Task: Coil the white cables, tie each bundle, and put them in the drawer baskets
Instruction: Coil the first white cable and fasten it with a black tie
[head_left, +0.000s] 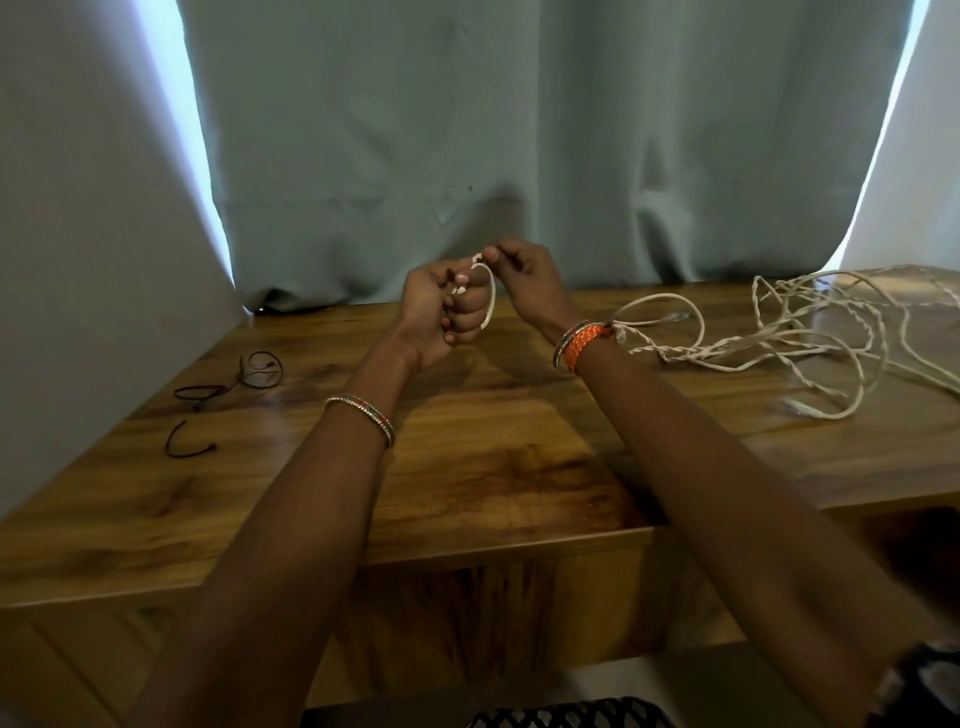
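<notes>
Above the far middle of the wooden table, my left hand is curled into a fist round a small coil of white cable. My right hand pinches the cable's top end beside the left thumb. A loose tangle of white cables sprawls over the table's right side, behind my right wrist. No drawer or basket shows.
Thin dark ties lie at the table's left: a looped pair and a short curved one. A grey-green curtain hangs right behind the table. A black mesh object sits at the bottom edge.
</notes>
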